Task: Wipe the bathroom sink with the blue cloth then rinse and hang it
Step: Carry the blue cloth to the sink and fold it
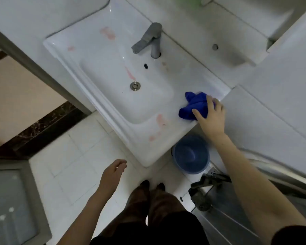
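Observation:
A white bathroom sink (88,55) fills the middle of the view, with pink smears on its rim and in the basin. The bunched blue cloth (195,106) lies on the sink's right-hand ledge. My right hand (211,117) rests on the cloth, fingers spread over it and pressing it to the ledge. My left hand (113,171) hangs free over the floor below the sink's front corner, fingers loosely curled, holding nothing. A grey faucet (148,40) stands at the back of the basin, and the drain (135,86) is in the basin floor.
A blue plastic bucket (191,154) stands on the floor under the sink's right corner. A metal fitting (205,190) and a steel rail (281,175) are at the right. My feet (152,187) are on white floor tiles. A dark door threshold (42,124) runs at left.

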{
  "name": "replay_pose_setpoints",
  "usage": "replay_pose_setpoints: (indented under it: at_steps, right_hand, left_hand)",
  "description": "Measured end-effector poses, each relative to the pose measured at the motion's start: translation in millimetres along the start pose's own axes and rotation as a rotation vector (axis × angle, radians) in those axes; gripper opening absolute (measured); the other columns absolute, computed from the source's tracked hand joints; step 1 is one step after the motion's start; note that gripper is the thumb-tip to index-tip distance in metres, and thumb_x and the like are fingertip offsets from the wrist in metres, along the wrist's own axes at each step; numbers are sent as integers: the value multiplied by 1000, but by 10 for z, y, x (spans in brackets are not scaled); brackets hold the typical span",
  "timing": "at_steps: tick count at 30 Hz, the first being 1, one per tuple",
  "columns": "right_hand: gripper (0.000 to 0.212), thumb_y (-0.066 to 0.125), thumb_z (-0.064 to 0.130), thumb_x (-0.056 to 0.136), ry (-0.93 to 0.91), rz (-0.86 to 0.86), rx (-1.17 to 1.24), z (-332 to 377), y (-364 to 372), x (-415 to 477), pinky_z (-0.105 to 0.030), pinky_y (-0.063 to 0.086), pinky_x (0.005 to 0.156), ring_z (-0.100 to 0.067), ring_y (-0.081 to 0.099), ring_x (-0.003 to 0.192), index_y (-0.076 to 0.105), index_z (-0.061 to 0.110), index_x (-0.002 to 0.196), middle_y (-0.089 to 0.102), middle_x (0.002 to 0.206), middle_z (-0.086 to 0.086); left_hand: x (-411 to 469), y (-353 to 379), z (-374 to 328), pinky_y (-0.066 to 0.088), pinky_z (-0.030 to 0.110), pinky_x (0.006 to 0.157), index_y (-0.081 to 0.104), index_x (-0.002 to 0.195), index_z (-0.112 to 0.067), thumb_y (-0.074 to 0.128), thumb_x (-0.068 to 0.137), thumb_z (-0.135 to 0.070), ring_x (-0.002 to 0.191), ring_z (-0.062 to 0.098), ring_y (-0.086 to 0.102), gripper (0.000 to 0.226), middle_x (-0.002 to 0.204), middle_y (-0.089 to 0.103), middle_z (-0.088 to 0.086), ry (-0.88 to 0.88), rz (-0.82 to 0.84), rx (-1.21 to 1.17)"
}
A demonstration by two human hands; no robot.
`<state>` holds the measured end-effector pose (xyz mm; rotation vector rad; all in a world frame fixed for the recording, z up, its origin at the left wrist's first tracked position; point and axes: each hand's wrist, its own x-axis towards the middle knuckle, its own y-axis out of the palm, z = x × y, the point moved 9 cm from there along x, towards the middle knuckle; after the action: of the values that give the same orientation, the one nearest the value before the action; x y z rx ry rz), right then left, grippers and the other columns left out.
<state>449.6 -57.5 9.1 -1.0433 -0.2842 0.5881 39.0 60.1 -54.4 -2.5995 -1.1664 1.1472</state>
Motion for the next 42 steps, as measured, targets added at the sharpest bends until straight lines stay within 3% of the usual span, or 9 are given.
replay_pose_setpoints:
  at_steps: [6,10,13,18,26,29,32,38,42]
  right_hand:
    - [95,67,54,82,210,85,-11,-226,254,141,-53,37,107,-40,35,130,18,12,152,27,153,-14]
    - [78,75,40,75,311,76,183,-341,276,212,-45,50,96,-35,50,115,41,10,139,36,137,-14]
    - [58,76,31,78,375,40,290,-284,145,81,-31,48,81,-32,58,105,53,4,124,54,121,-14]
    - [41,76,28,81,535,4,703,-39,-140,-530,-32,46,74,-26,62,93,59,8,112,63,101,-5]
    - [26,74,23,84,237,207,950,925,-417,-1414,-36,54,70,-25,67,83,61,14,105,69,94,-6]
    - [33,76,22,82,148,376,959,1224,-119,-1679,-41,57,75,-29,69,86,62,11,109,72,98,-11]
    - [40,79,25,78,113,577,884,1399,370,-1959,-40,57,78,-27,71,89,63,11,112,74,100,-9]
    - [27,81,19,77,68,804,613,1523,1308,-2550,-39,56,80,-27,70,90,70,8,99,74,93,-8]
    - [24,79,19,80,28,894,514,1823,1633,-2868,-25,49,66,-17,66,84,69,7,98,71,91,-6]
  left_hand:
    - [-51,-41,155,47,30,81,67,99,-28,48,85,-39,97,14,65,26,101,71,-5,-56,-37,-18]
    - [-69,-45,202,46,27,80,66,98,-29,50,98,-24,98,12,64,16,102,70,-5,-58,-21,23]
    - [-102,-75,219,44,23,78,66,97,-29,51,99,-22,96,12,63,17,101,70,-7,-42,-22,87]
    - [-284,-183,176,43,21,77,67,96,-30,51,98,-24,98,9,63,16,100,69,-9,-24,-33,82]
    - [-619,-594,181,43,20,82,67,94,-28,52,98,-22,96,11,62,16,98,70,-9,60,-164,1]
    - [-813,-767,383,42,18,82,66,95,-26,51,98,-22,97,14,62,16,99,70,-8,36,-251,-66]
    - [-1114,-855,813,42,21,83,66,94,-26,51,98,-23,96,17,63,16,99,70,-4,-54,-332,-159]
    - [-1960,-822,1939,43,19,78,65,94,-18,49,99,-21,95,23,63,18,96,69,1,-298,-476,-315]
    - [-2536,-825,2598,45,28,78,67,94,-14,49,99,-22,92,23,62,20,100,68,8,-448,-602,-489]
